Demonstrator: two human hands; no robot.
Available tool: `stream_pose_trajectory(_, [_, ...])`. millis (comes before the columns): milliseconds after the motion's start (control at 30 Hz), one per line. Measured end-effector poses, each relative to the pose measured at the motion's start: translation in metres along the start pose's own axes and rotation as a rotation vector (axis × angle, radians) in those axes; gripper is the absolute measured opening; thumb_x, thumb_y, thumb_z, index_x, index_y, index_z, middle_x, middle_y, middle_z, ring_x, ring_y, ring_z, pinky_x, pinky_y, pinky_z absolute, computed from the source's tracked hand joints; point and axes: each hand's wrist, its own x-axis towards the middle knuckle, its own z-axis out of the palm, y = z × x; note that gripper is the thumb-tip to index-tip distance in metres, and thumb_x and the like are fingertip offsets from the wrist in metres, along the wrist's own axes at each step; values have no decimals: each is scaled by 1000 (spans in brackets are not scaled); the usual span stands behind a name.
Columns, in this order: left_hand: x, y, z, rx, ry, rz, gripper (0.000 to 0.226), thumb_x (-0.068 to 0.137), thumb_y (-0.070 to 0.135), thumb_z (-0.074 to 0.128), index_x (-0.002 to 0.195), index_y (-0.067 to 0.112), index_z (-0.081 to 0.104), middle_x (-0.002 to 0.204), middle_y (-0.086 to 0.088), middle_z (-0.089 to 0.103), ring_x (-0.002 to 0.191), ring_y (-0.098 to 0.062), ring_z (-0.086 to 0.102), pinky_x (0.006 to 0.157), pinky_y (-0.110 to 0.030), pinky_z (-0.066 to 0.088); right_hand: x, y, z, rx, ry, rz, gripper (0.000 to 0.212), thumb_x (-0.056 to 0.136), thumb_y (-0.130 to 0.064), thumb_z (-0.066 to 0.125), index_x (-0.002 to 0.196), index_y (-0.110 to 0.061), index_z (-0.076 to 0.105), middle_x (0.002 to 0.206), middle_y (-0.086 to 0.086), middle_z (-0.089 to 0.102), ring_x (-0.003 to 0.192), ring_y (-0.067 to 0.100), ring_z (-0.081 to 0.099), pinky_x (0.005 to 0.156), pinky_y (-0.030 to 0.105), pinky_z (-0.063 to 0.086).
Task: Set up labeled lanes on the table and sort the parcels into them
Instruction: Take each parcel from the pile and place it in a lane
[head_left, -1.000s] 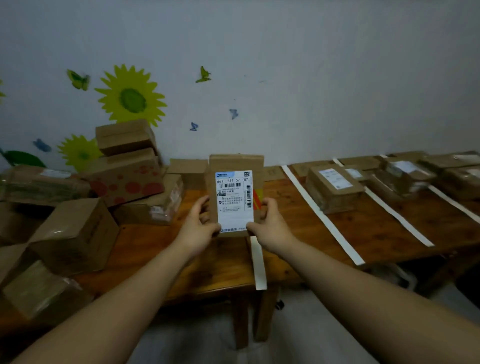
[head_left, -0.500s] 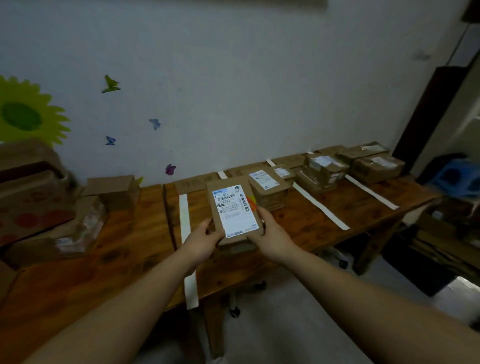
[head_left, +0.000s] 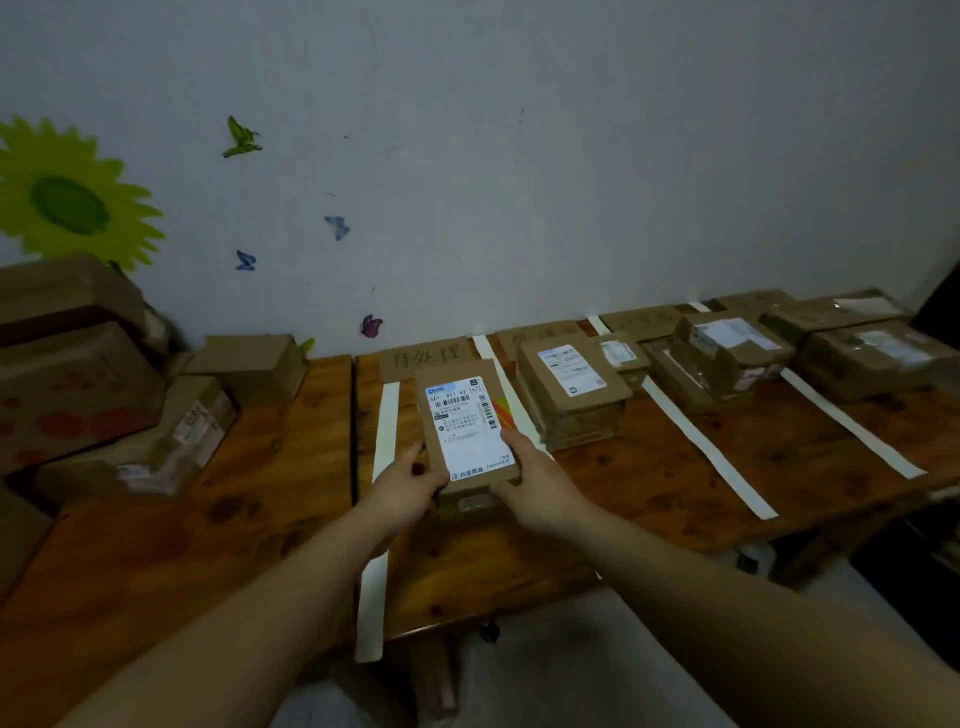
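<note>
Parcel (head_left: 467, 428), flat brown cardboard with a white printed label, held above the wooden desk (head_left: 649, 483) between left hand (head_left: 408, 488) and right hand (head_left: 540, 491), fingers grasping its near corners; cardboard lane sign (head_left: 423, 358) at 12 o'clock partly hidden, handwriting blurred.

wall (head_left: 571, 156): pale, sunflower decal (head_left: 67, 202) | wooden table (head_left: 649, 483) | dim light
</note>
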Motion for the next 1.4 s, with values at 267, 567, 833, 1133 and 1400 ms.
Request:
stream_pose_trajectory(267, [86, -31, -25, 57, -45, -118, 61, 91, 27, 56, 145, 30, 27, 130, 0, 53, 85, -4, 51, 60, -18, 43, 89, 27, 46, -83, -40, 122, 51, 93, -23, 56, 138, -36, 35, 136, -6, 53, 122, 16, 53, 87, 25, 48])
stream_pose_trajectory(567, [160, -42, 3, 143, -120, -105, 58, 95, 27, 50, 145, 37, 23, 143, 1, 44, 127, -23, 44, 89, -26, 44, 150, 80, 44, -197, -111, 214, 65, 94, -20, 55, 148, -28, 20, 146, 6, 39, 133, 24, 41, 103, 37, 42])
stream_pose_trajectory(833, [226, -16, 9, 176, -98, -94, 52, 97, 28, 45, 145, 32, 26, 141, 2, 46, 125, -21, 46, 92, -28, 40, 217, 96, 16, -579, -159, -22, 79, 88, -51, 52, 150, -30, 9, 159, 3, -1, 146, 29, -4, 115, 50, 4])
stream_pose_trajectory(1133, [233, -75, -38, 1052, -67, -34, 61, 98, 33, 36, 150, 17, 8, 158, -4, 6, 144, -23, 6, 116, -42, 16, 242, 98, 30, -676, -220, -104, 88, 78, -80, 36, 149, -33, 14, 160, 5, -5, 145, 26, -13, 113, 50, -8])
stream_pose_trajectory(1400, [217, -107, -52, 1089, -78, -230, 70, 97, 43, 32, 149, 15, -5, 158, -2, -10, 145, -18, -4, 115, -41, 8, 237, 92, 35, -715, -182, -88, 88, 79, -80, 36, 148, -31, 16, 160, 6, -3, 145, 27, -12, 113, 49, -6])
